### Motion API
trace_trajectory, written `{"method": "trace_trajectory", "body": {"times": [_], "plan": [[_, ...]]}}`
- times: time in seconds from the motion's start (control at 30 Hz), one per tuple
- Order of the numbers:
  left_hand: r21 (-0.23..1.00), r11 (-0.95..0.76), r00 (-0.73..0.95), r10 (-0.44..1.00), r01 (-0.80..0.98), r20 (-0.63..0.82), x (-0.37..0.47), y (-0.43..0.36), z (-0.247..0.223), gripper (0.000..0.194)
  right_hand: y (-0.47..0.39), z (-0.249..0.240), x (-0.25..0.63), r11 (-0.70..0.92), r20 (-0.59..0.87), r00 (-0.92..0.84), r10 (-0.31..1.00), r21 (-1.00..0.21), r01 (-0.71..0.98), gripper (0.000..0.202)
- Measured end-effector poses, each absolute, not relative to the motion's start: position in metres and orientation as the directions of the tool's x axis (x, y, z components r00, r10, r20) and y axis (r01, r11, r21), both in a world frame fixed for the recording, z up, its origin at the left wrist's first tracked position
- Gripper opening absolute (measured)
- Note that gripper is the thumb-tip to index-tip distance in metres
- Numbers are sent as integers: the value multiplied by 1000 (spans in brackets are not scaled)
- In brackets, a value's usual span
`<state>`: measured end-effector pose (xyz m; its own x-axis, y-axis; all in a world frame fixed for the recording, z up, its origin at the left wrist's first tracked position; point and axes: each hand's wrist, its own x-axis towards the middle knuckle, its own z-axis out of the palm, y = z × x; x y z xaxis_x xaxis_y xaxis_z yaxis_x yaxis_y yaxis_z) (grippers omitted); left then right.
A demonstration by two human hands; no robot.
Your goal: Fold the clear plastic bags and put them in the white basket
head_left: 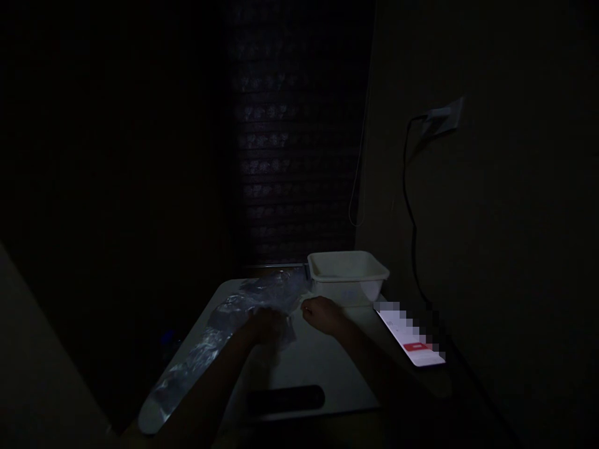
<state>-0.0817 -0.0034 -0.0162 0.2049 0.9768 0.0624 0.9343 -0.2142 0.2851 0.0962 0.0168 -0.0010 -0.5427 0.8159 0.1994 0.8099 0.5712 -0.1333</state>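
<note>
Dim light leaves much of the view dark. Clear crinkled plastic (224, 318) runs along the left side of a pale table (313, 368), from its back edge to its front left corner. My left hand (267, 325) is at the plastic, with its fingers too dark to make out. To its right, my right hand (322, 313) is closed, with its fingers curled near the plastic's right end and in front of a white basin (349, 271). Whatever it may hold is too small to tell.
A lit phone or tablet (407, 337) lies right of the basin. Near the table's front edge is a dark elongated slot (285, 400). A black cable (413, 237) hangs from a wall socket (442, 118) at the right. Behind the table are blinds (290, 156).
</note>
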Motion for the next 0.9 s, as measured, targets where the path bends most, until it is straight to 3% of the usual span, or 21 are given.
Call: {"method": "trace_trajectory", "body": {"times": [0.1,0.23,0.33,0.43,0.53,0.67,0.9], "plan": [[90,-201,196,979,975,61,-85,-4,-10,23,17,-4,99,573,180,-549,816,-137,808,26],[-15,-203,203,974,979,99,-77,-4,3,28,18,-6,107,562,169,-536,827,-224,796,25],[-31,-210,212,963,977,163,-62,-4,10,27,20,-10,111,507,215,-463,860,-468,724,27],[-36,-266,266,930,963,255,-45,-3,14,28,23,-13,112,405,206,-404,891,-762,505,35],[1,-242,231,928,970,293,-30,-2,17,29,23,-11,112,310,167,-371,914,-875,371,29],[49,-244,218,925,968,311,-15,-1,18,31,22,-6,117,298,181,-282,942,-840,453,24],[34,-307,266,870,951,416,0,-3,21,30,22,-1,141,302,347,-102,932,-594,745,20]]}}
